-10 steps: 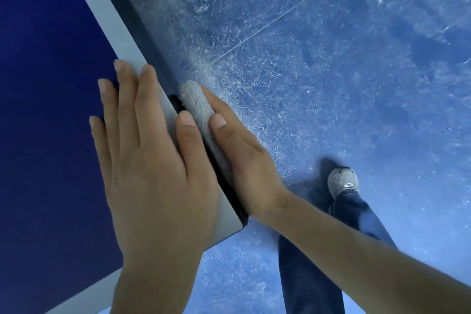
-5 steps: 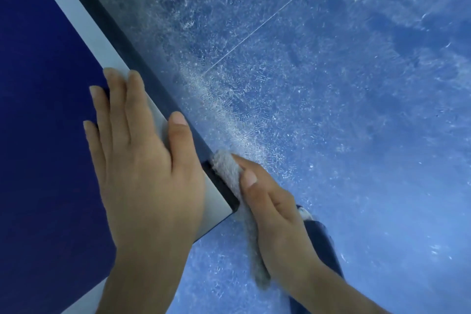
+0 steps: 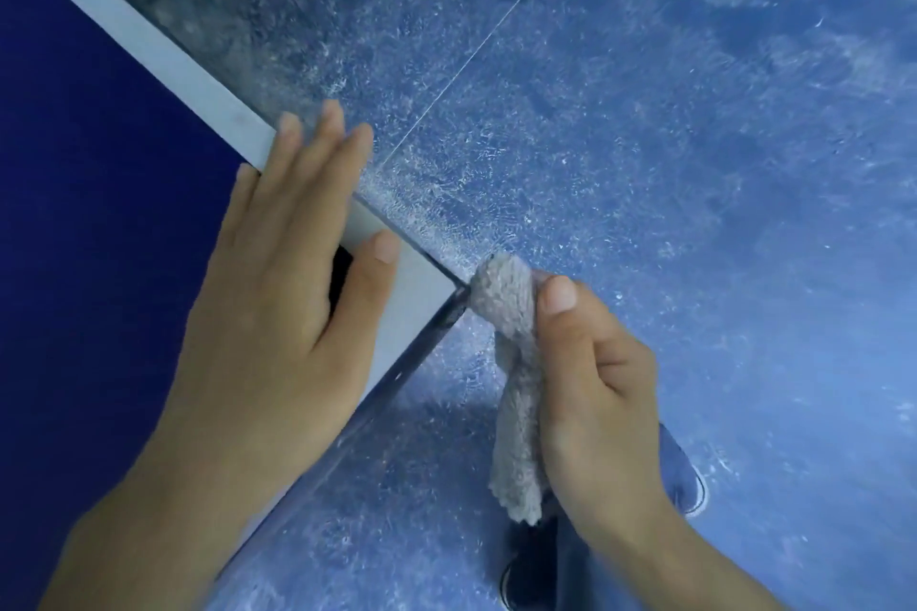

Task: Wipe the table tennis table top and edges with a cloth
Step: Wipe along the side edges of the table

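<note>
Pinching the cloth point(image 3: 511, 342) at the table point(image 3: 99, 213) corner, right hand point(image 3: 595, 392); left hand point(image 3: 278, 293) flat.

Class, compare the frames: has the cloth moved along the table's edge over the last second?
Yes. The cloth, gripped by the right hand, has slid down the side edge to the table corner.

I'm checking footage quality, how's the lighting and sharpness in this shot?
Head view: bluish cast overall; left hand and right hand with the cloth are fairly sharp; table top is dark; straight table edges suggest little distortion; the speckled floor looks slightly soft.
</note>
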